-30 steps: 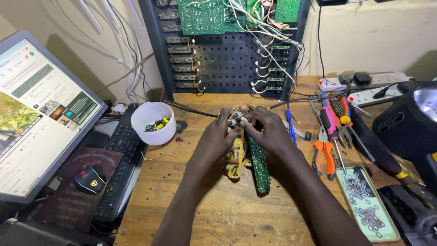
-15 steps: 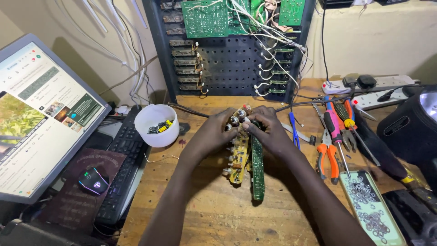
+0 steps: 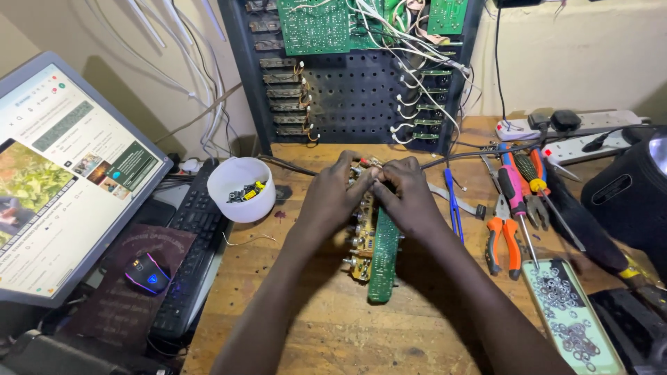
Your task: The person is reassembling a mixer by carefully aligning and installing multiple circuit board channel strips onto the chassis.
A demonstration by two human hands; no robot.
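Note:
A long green circuit board [image 3: 383, 262] with small yellow and silver parts along its left edge stands on its edge on the wooden workbench [image 3: 306, 326]. My left hand [image 3: 333, 198] grips its far end from the left. My right hand [image 3: 408, 198] grips the same end from the right, fingertips meeting the left hand's over the board's top. The near end of the board rests on the bench.
A white cup [image 3: 241, 189] of small parts stands left of my hands. A keyboard [image 3: 187, 257], mouse [image 3: 147, 272] and tilted monitor [image 3: 62, 173] lie far left. Pliers [image 3: 501, 239], screwdrivers [image 3: 517, 201] and a tray of washers [image 3: 571, 316] lie right. An open black chassis [image 3: 354, 69] stands behind.
My hands and the board have stayed together at the bench's middle, with only small finger shifts at the board's far end. The camera has tilted slightly.

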